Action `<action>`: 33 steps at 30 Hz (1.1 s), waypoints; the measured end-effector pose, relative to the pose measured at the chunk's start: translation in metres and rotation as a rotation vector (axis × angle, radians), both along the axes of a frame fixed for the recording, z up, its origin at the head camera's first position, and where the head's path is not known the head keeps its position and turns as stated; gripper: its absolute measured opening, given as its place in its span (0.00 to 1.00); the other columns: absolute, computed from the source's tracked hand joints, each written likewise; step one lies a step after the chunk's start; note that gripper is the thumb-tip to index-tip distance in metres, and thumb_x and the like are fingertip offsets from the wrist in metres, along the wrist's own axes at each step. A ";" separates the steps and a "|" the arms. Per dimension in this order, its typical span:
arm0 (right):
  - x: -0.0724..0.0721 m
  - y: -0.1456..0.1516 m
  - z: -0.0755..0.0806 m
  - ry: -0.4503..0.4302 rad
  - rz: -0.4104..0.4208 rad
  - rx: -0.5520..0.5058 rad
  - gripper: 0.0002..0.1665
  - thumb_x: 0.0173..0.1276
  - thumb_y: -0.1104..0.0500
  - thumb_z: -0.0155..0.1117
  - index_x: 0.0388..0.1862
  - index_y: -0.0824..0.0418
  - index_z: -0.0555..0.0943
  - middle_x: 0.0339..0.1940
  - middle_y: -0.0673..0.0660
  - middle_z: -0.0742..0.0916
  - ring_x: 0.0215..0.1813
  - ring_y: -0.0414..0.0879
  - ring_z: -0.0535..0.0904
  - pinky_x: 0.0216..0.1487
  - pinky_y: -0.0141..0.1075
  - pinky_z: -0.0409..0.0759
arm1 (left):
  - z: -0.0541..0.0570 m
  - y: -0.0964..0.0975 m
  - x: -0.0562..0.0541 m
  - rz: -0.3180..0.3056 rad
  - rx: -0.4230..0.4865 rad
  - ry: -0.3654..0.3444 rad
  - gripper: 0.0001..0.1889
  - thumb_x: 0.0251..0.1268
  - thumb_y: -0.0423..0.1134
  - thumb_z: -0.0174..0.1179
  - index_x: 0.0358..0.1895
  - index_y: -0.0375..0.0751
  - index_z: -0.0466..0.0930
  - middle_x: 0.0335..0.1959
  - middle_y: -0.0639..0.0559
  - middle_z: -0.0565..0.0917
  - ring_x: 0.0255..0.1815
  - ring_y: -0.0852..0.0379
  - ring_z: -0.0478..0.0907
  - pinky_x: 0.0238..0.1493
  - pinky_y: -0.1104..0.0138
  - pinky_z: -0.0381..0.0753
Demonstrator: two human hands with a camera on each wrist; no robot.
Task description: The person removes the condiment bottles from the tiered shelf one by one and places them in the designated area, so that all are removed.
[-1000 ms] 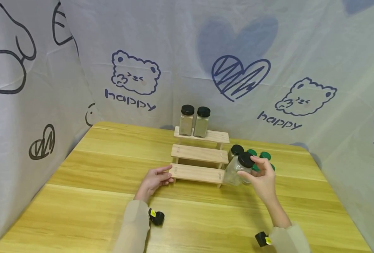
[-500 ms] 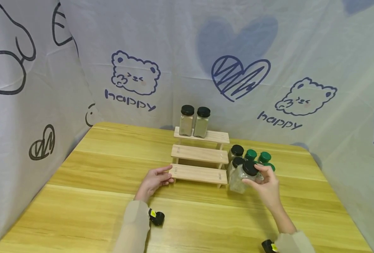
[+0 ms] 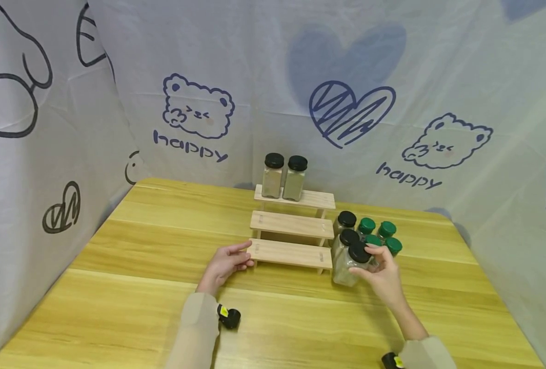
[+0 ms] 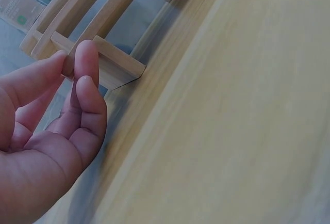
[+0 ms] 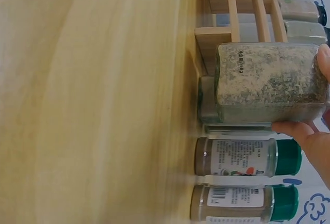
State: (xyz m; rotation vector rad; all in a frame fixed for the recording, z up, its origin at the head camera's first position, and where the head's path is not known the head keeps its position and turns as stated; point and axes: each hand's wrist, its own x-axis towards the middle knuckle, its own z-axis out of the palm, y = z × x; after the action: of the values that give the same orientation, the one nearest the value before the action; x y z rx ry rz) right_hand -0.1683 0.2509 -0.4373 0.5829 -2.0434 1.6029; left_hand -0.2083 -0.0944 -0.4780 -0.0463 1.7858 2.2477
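My right hand [image 3: 385, 277] grips a glass spice jar [image 3: 345, 271] with a black lid, close to the lid. Dried flaky bits fill it, as the jar [image 5: 268, 82] shows in the right wrist view, where its base stands off the table. It overlaps another black-lidded jar [image 3: 348, 237] behind it. At the left end of a three-step wooden rack [image 3: 291, 252], my left hand [image 3: 226, 261] pinches the lowest board; thumb and fingertips meet around the board's end in the left wrist view. Two black-lidded jars [image 3: 294, 184] of powder stand on the top step, towards its left.
Right of the rack stands a further black-lidded jar [image 3: 346, 220]. Several green-capped spice bottles [image 3: 386, 229] are grouped beside it, some partly behind my right hand. A printed cloth [image 3: 273, 66] hangs behind the wooden table [image 3: 162, 307].
My right hand has brought the jar from beside the lowest step's right end towards the front and slightly right, lower in view, uncovering the jar behind. My left hand stays on the rack.
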 end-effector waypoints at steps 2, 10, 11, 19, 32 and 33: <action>0.000 0.000 -0.001 -0.019 -0.006 0.007 0.31 0.33 0.87 0.64 0.40 0.81 0.65 0.47 0.56 0.73 0.44 0.33 0.75 0.34 0.25 0.77 | 0.000 0.000 0.000 0.000 0.001 0.000 0.22 0.59 0.23 0.52 0.59 0.29 0.65 0.30 0.46 0.80 0.27 0.59 0.79 0.29 0.73 0.75; 0.007 -0.007 0.007 -0.039 -0.017 0.011 0.30 0.32 0.88 0.63 0.38 0.82 0.65 0.45 0.54 0.75 0.44 0.32 0.75 0.34 0.25 0.77 | 0.001 0.000 0.001 -0.006 0.005 0.000 0.22 0.59 0.23 0.52 0.59 0.28 0.65 0.30 0.46 0.80 0.27 0.59 0.79 0.30 0.73 0.75; 0.008 -0.008 0.009 -0.041 -0.019 0.010 0.30 0.32 0.88 0.63 0.38 0.83 0.65 0.45 0.54 0.75 0.44 0.32 0.75 0.34 0.25 0.77 | 0.000 0.000 0.001 -0.007 0.005 0.001 0.22 0.59 0.23 0.52 0.59 0.28 0.65 0.30 0.46 0.80 0.27 0.59 0.79 0.30 0.73 0.75; 0.010 -0.008 0.008 -0.045 -0.028 0.000 0.29 0.32 0.88 0.64 0.38 0.83 0.66 0.44 0.50 0.76 0.40 0.34 0.75 0.28 0.22 0.74 | 0.000 0.000 0.001 -0.004 -0.004 0.001 0.22 0.60 0.23 0.51 0.59 0.29 0.65 0.30 0.47 0.80 0.27 0.59 0.79 0.29 0.73 0.75; 0.012 -0.008 0.006 -0.092 -0.007 0.000 0.28 0.35 0.88 0.62 0.39 0.82 0.66 0.44 0.52 0.75 0.39 0.35 0.75 0.29 0.24 0.76 | 0.002 -0.001 0.002 -0.010 0.002 0.003 0.22 0.60 0.24 0.52 0.59 0.28 0.64 0.30 0.47 0.80 0.27 0.59 0.79 0.29 0.73 0.75; 0.011 -0.007 0.005 -0.090 -0.006 0.000 0.29 0.35 0.88 0.62 0.40 0.82 0.66 0.44 0.52 0.75 0.39 0.35 0.75 0.29 0.24 0.76 | 0.002 -0.001 0.002 -0.011 0.001 0.002 0.22 0.60 0.24 0.52 0.59 0.28 0.64 0.30 0.47 0.80 0.27 0.59 0.79 0.29 0.73 0.75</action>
State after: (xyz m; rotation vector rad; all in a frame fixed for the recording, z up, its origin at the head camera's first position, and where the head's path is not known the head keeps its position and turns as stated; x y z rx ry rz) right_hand -0.1571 0.2437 -0.4320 0.5134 -2.1072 1.6534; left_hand -0.2066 -0.0950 -0.4758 -0.0338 1.7815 2.2424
